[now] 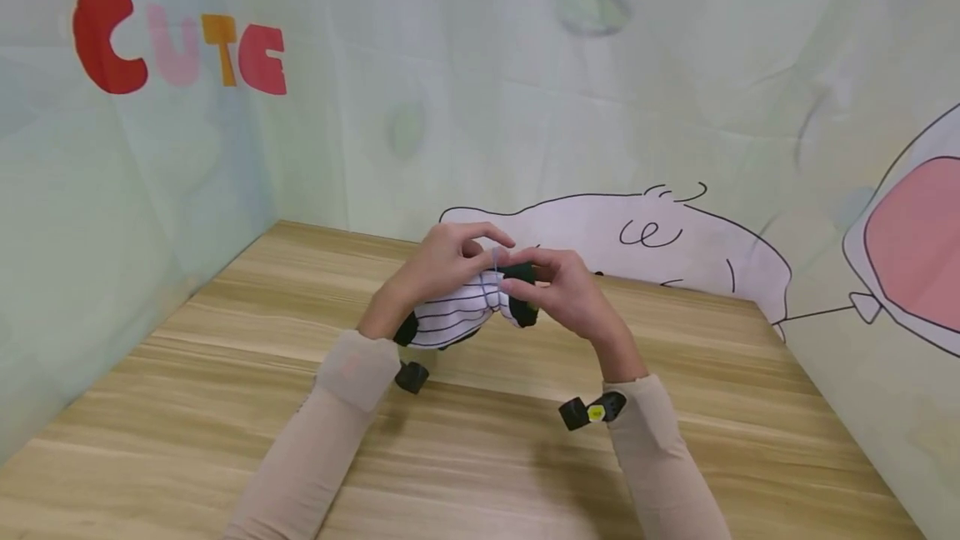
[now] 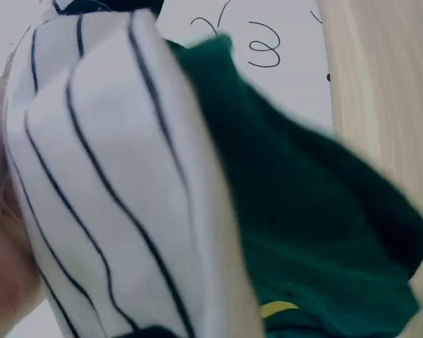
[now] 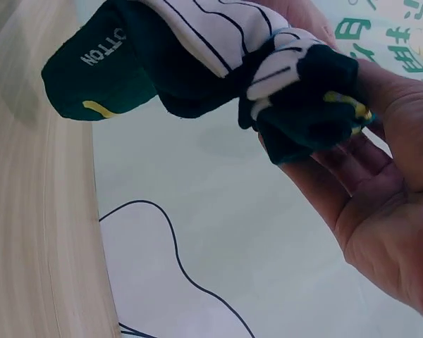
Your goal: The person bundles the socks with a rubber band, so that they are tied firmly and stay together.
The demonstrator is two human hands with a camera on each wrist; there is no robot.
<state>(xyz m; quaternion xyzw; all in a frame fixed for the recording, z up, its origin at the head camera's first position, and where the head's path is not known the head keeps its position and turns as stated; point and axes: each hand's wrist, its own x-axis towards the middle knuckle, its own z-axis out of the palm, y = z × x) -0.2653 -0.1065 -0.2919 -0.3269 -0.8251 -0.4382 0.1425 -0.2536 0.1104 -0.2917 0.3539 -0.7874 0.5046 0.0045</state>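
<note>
A pair of socks (image 1: 453, 315), white with dark stripes and dark green ends, is held above the table between both hands. A thin blue band (image 1: 495, 280) loops around them and gathers the cloth near the right end. My left hand (image 1: 438, 261) grips the striped part from above, its thumb near the band. With curved fingers and thumb, my right hand (image 1: 566, 290) holds the bunched green end (image 3: 310, 134). In the left wrist view the striped cloth (image 2: 113, 162) covers most of that hand. A loose green part (image 3: 99, 70) hangs out in the right wrist view.
Below the hands lies a wood-grain table (image 1: 480, 457). A printed cloth backdrop (image 1: 480, 90) with cartoon drawings and coloured letters rises behind the table and along its sides. Small black cameras (image 1: 574, 413) are strapped to both wrists.
</note>
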